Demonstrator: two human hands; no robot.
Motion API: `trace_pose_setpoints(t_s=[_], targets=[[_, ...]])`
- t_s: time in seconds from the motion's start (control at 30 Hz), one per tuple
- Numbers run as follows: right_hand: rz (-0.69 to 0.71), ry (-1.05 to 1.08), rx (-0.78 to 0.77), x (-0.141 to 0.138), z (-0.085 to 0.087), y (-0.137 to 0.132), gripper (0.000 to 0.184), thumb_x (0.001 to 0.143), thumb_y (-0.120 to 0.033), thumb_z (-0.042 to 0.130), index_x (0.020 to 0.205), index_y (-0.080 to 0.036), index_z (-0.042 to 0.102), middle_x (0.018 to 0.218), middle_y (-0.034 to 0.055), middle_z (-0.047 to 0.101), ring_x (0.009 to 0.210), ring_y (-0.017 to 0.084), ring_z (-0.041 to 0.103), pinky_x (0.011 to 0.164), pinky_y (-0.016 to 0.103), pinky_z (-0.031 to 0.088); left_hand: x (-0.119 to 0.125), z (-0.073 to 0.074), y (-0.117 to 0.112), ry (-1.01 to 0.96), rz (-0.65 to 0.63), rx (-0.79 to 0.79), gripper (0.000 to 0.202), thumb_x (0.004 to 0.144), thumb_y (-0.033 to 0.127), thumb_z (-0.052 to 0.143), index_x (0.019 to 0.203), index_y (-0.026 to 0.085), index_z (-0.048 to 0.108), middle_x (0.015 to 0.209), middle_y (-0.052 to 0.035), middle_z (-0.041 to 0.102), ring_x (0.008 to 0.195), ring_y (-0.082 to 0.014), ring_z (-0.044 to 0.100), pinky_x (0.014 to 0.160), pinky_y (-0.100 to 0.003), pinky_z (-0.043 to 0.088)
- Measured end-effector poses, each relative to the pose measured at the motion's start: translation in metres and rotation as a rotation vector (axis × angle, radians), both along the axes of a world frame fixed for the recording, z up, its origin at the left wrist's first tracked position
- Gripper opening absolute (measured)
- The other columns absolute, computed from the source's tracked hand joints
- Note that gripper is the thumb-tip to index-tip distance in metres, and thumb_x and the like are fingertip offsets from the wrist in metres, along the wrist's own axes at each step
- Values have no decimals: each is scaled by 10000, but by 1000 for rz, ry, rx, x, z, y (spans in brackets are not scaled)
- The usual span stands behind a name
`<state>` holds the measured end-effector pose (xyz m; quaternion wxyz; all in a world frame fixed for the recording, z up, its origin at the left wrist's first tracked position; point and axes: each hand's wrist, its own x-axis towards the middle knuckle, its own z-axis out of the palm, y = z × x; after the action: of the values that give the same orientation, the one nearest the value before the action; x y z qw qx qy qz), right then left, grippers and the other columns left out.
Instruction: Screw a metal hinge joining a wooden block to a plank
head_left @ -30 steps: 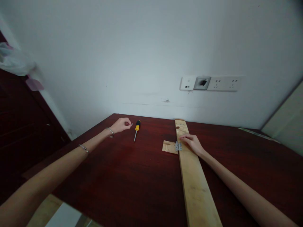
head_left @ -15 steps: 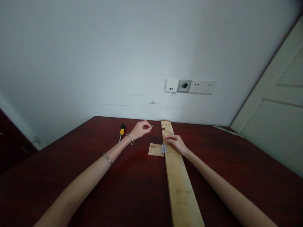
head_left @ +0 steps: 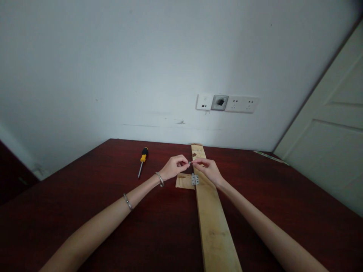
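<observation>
Pinched in the fingertips of my left hand (head_left: 176, 167) is a small shiny screw (head_left: 190, 163). My right hand (head_left: 208, 170) meets it from the other side, thumb and finger closed at the screw's end. Both hands hover just above a metal hinge (head_left: 195, 179). That hinge lies across the joint between a long pale wooden board (head_left: 214, 223) and a short wooden piece (head_left: 184, 181) at its left side. Left of my hands, a screwdriver (head_left: 143, 158) with a yellow and black handle rests on the table, its shaft toward me.
The dark red table (head_left: 136, 234) reaches back to a pale wall (head_left: 113, 68). Sockets and switches (head_left: 227, 103) are set in the wall, one with a black plug. A printed strip (head_left: 270, 157) lies at the table's far right, near a white door (head_left: 334, 139).
My left hand has come right and a little nearer with the screw. My right hand has shifted slightly left and up from the board, and its fingertips now meet the screw.
</observation>
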<state>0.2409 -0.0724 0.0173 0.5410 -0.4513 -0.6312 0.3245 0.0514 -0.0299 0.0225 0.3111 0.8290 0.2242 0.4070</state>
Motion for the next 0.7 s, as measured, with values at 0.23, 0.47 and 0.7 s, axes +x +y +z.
trace_pose_setpoints(t_s=[0.23,0.47,0.7], targets=[[24,-2,26,-2,2,-3,199,705,-377,692,772,-198,746,831,56,736,798,208,649,763,344,491,2,3,-6,-26,7,-12,133,838,242,580,807,127,639,816,-37,586,709,-117,538,619,-223,432],[12,-3,35,-6,0,-4,216,715,-402,688,768,-202,748,822,55,737,793,211,649,750,340,495,3,2,-7,-27,21,-24,112,823,229,591,795,130,635,811,-35,586,703,-118,536,599,-217,426],[-3,23,28,-8,-1,-4,188,692,-382,706,733,-202,743,794,49,734,774,203,645,740,335,493,4,2,-8,-38,17,-11,108,815,221,597,779,124,630,799,-38,580,689,-117,531,576,-214,407]])
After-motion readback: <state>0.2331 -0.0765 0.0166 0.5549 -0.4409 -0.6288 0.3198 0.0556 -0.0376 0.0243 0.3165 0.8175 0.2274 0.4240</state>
